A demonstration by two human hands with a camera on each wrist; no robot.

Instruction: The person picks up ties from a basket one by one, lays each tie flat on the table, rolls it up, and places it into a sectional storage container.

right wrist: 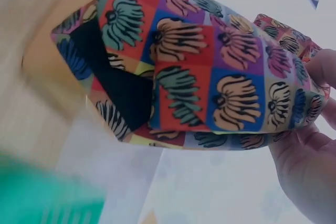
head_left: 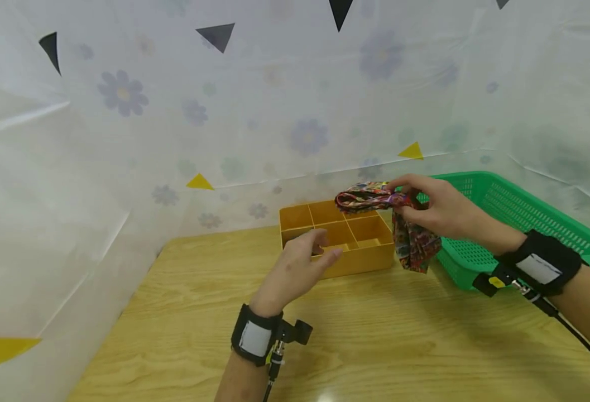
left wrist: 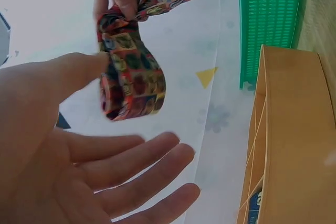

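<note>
Here the right hand [head_left: 437,209] was raised above the counter [head_left: 375,340], fingers and thumb curled round a patterned cloth [head_left: 395,220] and pinching it near its upper edge. The cloth was a multicoloured print of squares in red, orange, purple and blue with dark fan-like motifs, seen close in the right wrist view [right wrist: 210,82]. One bunched end stuck out leftward from the grip over the yellow divider box [head_left: 337,237]; the other end hung loose below the hand, between the box and the green basket [head_left: 521,218]. The cloth was held clear of the counter; whether its hanging end touched the basket's front edge could not be told.

The left hand [head_left: 300,268] was spread and relaxed, fingers straight, holding nothing. It hovered in front of the box's near left corner, below and to the left of the cloth. In the left wrist view the palm [left wrist: 89,171] faced up toward a folded loop of the cloth [left wrist: 131,80], close to it; the thumb tip looked to be at the cloth's edge, but contact was not certain.

The box stood on the wooden counter, partitioned into several compartments. The basket, of perforated plastic, stood just to its right. Behind both hung a pale floral sheet [head_left: 274,111] carrying small black and yellow triangles.
</note>
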